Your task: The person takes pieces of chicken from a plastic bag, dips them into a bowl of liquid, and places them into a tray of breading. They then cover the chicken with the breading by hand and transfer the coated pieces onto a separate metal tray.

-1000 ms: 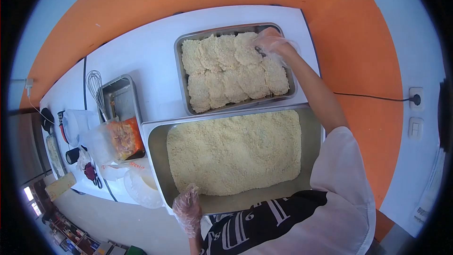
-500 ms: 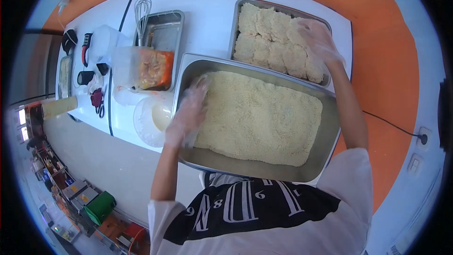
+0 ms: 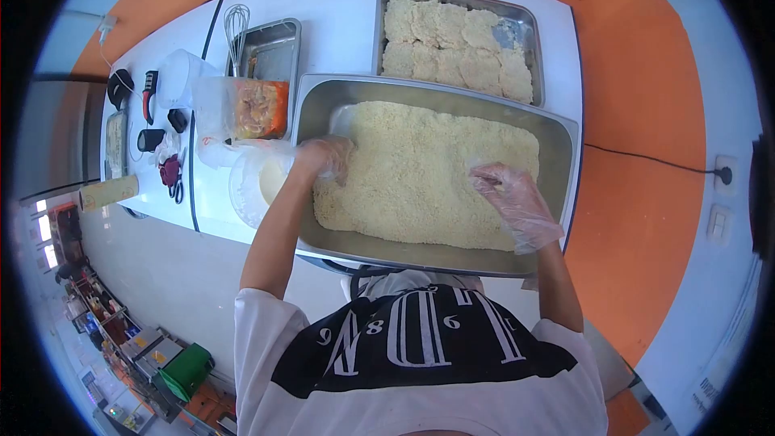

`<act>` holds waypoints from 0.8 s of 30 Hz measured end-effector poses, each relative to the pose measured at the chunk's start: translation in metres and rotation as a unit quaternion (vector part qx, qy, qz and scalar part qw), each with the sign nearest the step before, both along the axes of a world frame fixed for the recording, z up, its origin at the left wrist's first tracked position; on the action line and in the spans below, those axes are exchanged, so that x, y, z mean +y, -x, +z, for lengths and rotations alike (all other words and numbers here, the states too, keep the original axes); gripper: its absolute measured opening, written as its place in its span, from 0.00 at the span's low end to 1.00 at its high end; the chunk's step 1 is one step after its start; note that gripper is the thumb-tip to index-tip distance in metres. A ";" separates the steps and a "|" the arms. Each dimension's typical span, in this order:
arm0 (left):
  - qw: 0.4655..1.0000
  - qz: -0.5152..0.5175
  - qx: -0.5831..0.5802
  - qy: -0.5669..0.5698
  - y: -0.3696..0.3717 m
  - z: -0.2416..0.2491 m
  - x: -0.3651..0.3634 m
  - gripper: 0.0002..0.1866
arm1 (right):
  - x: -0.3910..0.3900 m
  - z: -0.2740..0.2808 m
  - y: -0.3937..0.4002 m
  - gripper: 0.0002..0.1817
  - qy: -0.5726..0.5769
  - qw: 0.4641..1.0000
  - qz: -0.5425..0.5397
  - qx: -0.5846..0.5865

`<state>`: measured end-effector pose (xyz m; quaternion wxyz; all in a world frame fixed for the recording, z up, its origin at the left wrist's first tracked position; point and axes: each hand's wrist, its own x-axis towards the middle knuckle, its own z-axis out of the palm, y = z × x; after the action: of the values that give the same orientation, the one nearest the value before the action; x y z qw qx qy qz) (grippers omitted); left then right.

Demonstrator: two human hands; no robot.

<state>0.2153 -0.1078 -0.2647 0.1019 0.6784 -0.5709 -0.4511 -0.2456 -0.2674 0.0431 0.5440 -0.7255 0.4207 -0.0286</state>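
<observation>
Pale breadcrumbs lie spread and uneven over the floor of a deep metal pan. At the pan's left side, my left hand is in a clear plastic glove, fingers loosely apart and bent down to the crumbs; its tips are partly hidden. My right hand, gloved too, is over the crumbs on the right. Its fingers are curled together, and I cannot see what is inside them. Behind the pan, a shallow metal tray holds rows of flat crumb-coated pieces, with bare metal at its upper right.
Left of the pan stand a white tub of pale batter, a plastic bag of orange-red marinated food, and a tray with a whisk. Farther left lie a knife sharpener and scissors.
My right hand has come from the coated pieces in the back tray down into the crumb pan. My left hand stays at the pan's left side. The camera view has shifted slightly.
</observation>
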 end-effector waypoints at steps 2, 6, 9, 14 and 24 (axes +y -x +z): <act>0.972 -0.107 -0.167 -0.128 0.048 0.147 -0.033 0.14 | 0.015 -0.004 0.005 0.19 -0.006 1.000 -0.020 -0.001; 0.967 -0.165 -0.193 0.007 0.072 0.234 -0.029 0.25 | 0.029 -0.004 0.002 0.22 -0.036 0.999 0.014 0.006; 0.974 -0.112 -0.174 0.093 0.096 0.297 -0.020 0.31 | 0.032 -0.012 -0.005 0.33 -0.056 0.994 0.077 -0.058; 0.990 -0.097 -0.103 0.018 0.132 0.353 -0.049 0.39 | 0.026 -0.012 -0.062 0.53 0.023 0.981 0.137 -0.137; 0.989 0.039 -0.113 0.081 0.137 0.317 -0.046 0.45 | 0.000 -0.017 -0.103 0.32 0.058 0.975 0.192 0.090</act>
<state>0.0783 -0.1538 0.0521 0.1088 0.7362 -0.5869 -0.3191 -0.1427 -0.2676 0.0263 0.4561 -0.8228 0.3180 0.1173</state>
